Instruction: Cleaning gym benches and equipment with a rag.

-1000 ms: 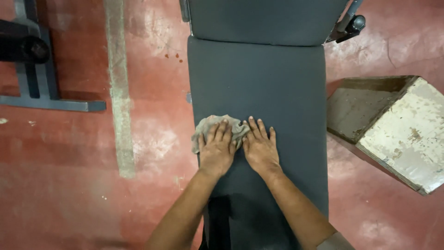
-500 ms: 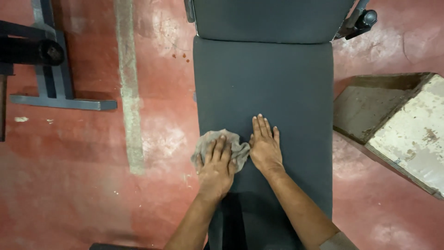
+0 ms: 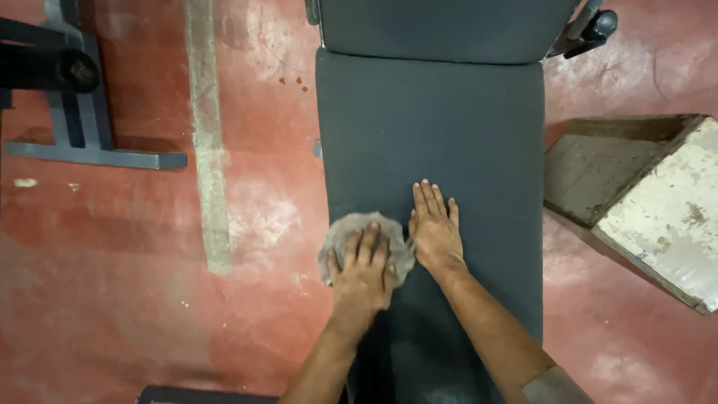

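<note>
Overall, red floor [image 3: 149, 299] filled most of the view, scuffed pale in patches. Grey bench [image 3: 430, 127] ran down the middle, seat pad below, back pad above. Slab [image 3: 643, 202], chipped and pale, lay on the floor right of the bench, apart from it. Dark frame [image 3: 82, 142] stood far left, well away. Right hand [image 3: 436, 232] lay open and flat on the seat pad, fingers together, holding nothing. Left hand [image 3: 363, 273] pressed palm-down, fingers spread, on a crumpled grey rag [image 3: 336, 239] at the pad's left edge, just beside the right hand. Rag sat low on the seat, partly over the edge. Progress, judged only: pad showed no clear wiped or dirty zones, so done versus left could not be told; upper seat and back pad lay beyond the rag.
</note>
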